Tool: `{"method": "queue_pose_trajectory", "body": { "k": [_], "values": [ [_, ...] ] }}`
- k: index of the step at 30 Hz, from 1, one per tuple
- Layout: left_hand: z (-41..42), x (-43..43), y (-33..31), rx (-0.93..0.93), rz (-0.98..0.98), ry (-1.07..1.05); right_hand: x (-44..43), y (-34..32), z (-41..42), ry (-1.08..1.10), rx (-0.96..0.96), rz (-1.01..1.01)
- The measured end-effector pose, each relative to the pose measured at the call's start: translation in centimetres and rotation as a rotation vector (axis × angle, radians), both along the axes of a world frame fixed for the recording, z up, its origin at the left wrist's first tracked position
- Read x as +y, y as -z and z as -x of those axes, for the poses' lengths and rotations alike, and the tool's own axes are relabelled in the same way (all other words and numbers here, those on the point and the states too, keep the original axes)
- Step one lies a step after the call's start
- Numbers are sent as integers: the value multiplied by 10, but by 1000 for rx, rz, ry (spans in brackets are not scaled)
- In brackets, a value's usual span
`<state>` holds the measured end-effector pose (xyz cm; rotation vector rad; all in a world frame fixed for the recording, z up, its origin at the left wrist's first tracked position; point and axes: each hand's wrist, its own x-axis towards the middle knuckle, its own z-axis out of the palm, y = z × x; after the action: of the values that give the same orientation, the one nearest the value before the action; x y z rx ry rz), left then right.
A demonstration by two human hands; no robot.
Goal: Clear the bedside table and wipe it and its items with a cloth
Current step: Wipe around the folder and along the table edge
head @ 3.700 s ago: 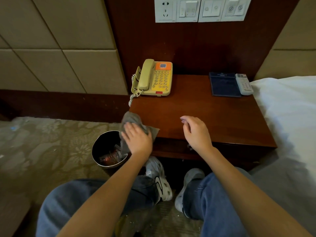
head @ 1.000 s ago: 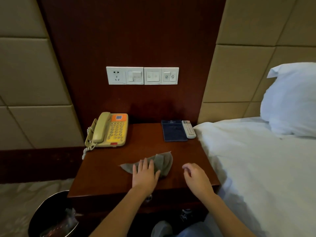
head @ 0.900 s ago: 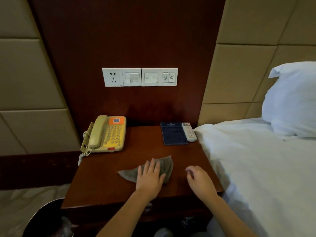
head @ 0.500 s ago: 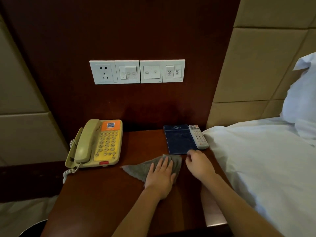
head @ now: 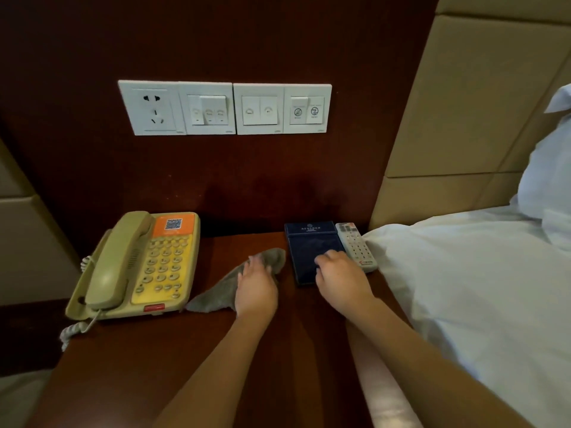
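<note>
A dark wooden bedside table (head: 148, 366) carries a yellow corded telephone (head: 148, 264) at the left, a dark blue folder (head: 309, 242) at the back right and a white remote (head: 355, 245) beside it. My left hand (head: 256, 288) lies on a grey cloth (head: 213, 296) in the middle of the table, with its fingers bent into the bunched far end. My right hand (head: 340, 279) sits on the folder's near right corner, its fingers curled over it and hiding that corner.
A white bed (head: 479, 288) with a pillow (head: 550, 180) presses against the table's right side, touching the remote. A white socket and switch panel (head: 225, 108) is on the dark wall panel behind. The phone's coiled cord (head: 69, 332) hangs off the left edge.
I have leaned in closer. My left hand slid the cloth from the front edge toward the back middle. My right hand moved forward from bare wood onto the blue folder.
</note>
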<state>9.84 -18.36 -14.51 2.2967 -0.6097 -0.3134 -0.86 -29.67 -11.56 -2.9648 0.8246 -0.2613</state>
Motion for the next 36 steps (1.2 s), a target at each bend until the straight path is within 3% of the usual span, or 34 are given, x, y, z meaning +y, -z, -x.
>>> {"method": "queue_pose_trajectory", "body": {
  "k": [3, 5, 7, 9, 12, 16, 28, 36],
  "values": [
    [-6, -20, -25, 197, 455, -216, -28, -21, 7, 53, 5, 66],
    [-10, -42, -33, 47, 527, -113, -46, -28, 7, 118, 18, 70],
    [-13, -76, -27, -185, 326, 186, -66, -31, 5, 176, 10, 47],
    [-12, -103, -10, -320, -79, 484, -81, -29, 1, 180, 11, 29],
    [-13, -128, 3, -442, -399, 657, -102, -18, -9, 115, 27, -9],
    [-20, -137, 2, -489, -431, 781, -118, -7, -30, 68, 15, -126],
    [-13, -131, -2, -503, -462, 836, -123, -15, -69, 121, 156, -344],
    [15, -100, -3, -506, -450, 904, -104, -25, -69, 209, 158, -362]
  ]
}}
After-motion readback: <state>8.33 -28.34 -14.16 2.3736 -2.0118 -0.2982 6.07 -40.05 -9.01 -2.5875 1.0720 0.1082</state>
